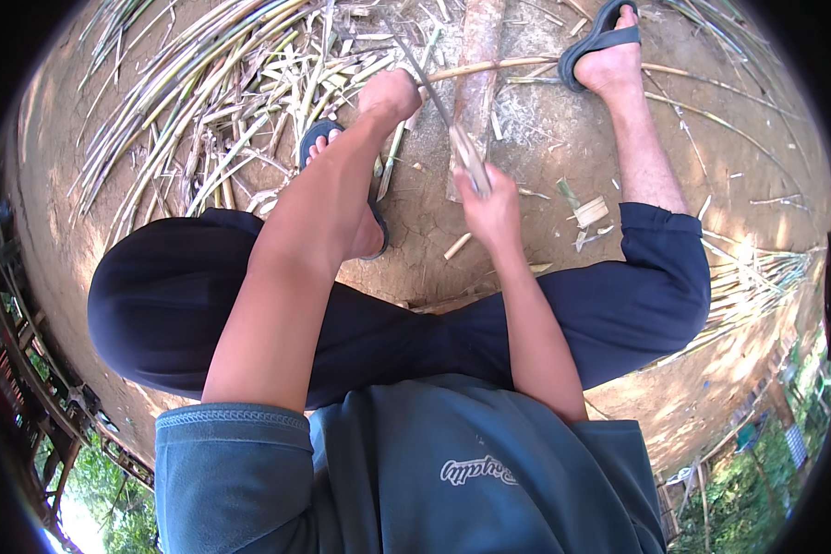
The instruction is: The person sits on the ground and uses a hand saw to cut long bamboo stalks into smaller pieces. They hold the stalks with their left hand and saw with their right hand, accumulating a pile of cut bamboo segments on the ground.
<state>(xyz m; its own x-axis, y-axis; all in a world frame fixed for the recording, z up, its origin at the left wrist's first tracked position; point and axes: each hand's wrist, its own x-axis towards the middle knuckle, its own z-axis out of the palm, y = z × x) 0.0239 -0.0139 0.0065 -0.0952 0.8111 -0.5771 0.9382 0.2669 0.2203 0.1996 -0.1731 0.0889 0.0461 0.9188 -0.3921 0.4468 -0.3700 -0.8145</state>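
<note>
My left hand (391,96) is closed around the near end of a long tan stalk (489,66), which resembles cane or a thin stem. The stalk runs right across a flat wooden board (476,102) and reaches my sandaled right foot (609,65). In my right hand (492,210) is a knife (469,159), gripped by its pale wooden handle. Its dark narrow blade points up and left, crossing the stalk just beside my left fist. Whether the edge touches the stalk, I cannot tell.
A heap of long green and tan stalks (171,102) lies at the left, with cut pieces (291,78) scattered by it. My left foot in a sandal (321,138) is beneath my left arm. Split scraps (591,212) lie at right; more stalks (757,282) sit beyond my right knee.
</note>
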